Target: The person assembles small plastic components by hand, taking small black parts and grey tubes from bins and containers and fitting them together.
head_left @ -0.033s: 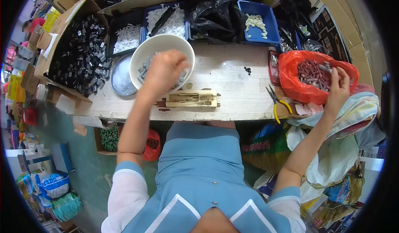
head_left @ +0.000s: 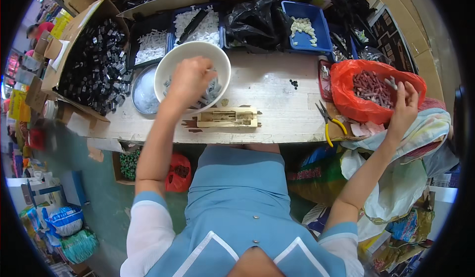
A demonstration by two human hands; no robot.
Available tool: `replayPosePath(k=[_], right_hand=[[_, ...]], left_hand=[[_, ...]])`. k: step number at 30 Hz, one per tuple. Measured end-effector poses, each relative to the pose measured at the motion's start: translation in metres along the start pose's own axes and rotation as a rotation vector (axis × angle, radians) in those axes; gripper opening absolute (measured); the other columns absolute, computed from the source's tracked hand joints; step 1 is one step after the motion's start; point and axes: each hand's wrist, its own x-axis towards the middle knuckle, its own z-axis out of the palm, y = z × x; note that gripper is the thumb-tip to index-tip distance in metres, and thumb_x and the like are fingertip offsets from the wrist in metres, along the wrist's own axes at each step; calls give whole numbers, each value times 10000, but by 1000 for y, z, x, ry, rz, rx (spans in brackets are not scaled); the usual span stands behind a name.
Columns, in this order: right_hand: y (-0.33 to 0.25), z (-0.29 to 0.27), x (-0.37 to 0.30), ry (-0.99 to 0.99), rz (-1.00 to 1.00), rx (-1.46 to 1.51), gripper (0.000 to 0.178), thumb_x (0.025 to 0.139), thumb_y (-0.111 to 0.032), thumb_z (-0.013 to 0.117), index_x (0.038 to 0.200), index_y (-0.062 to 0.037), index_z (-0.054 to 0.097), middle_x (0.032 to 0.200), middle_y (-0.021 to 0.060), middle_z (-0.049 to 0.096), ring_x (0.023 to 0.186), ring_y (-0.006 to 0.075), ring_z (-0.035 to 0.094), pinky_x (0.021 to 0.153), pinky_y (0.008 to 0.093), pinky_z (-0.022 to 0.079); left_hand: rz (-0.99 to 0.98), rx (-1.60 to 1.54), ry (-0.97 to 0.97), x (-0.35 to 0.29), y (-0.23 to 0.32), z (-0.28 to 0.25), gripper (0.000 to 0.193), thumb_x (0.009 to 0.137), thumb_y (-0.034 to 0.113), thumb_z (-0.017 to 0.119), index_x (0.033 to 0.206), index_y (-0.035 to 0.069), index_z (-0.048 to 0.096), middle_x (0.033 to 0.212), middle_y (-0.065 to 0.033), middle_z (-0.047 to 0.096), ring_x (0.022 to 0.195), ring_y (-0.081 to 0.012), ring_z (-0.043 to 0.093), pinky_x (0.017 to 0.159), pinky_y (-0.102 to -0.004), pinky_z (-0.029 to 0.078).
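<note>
My left hand reaches into a white bowl of small grey parts, fingers curled down over them; its back hides what the fingers hold. My right hand rests at the right rim of a red plastic bag, fingers stretched out among the reddish-brown pieces inside. Between my hands, a pale wooden jig lies near the front edge of the worn white table. Pliers with yellow handles lie beside the bag.
A cardboard box of black parts stands at the left, with a metal dish next to the bowl. Trays of white parts, a black bag and a blue tray line the back. Bags crowd the floor at right.
</note>
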Motion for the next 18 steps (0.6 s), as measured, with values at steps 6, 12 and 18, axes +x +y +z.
replayPosePath(k=[6,12,18], right_hand=[[-12,38,-45,-352,-29,-135,129,796,-90,567,878,1,606,818,110,617,743,177,591,683,280,455],[12,90,-88,-720,-230,-187,85,768,-83,541,798,-17,586,810,139,585,788,309,573,688,386,452],[29,125,-106,-909,-267,-253,114,756,-92,534,795,-11,603,806,134,569,774,322,561,684,393,443]], left_hand=[[-124,515,-337,13,-25,14,183,659,122,645,797,2,638,907,-171,595,827,-348,590,716,-421,473],[-149,424,-420,25,-32,15,164,660,62,594,807,5,634,955,-186,577,887,-364,563,747,-437,460],[-119,405,-291,21,-35,11,149,696,35,532,831,-8,579,926,-196,574,877,-378,550,738,-465,438]])
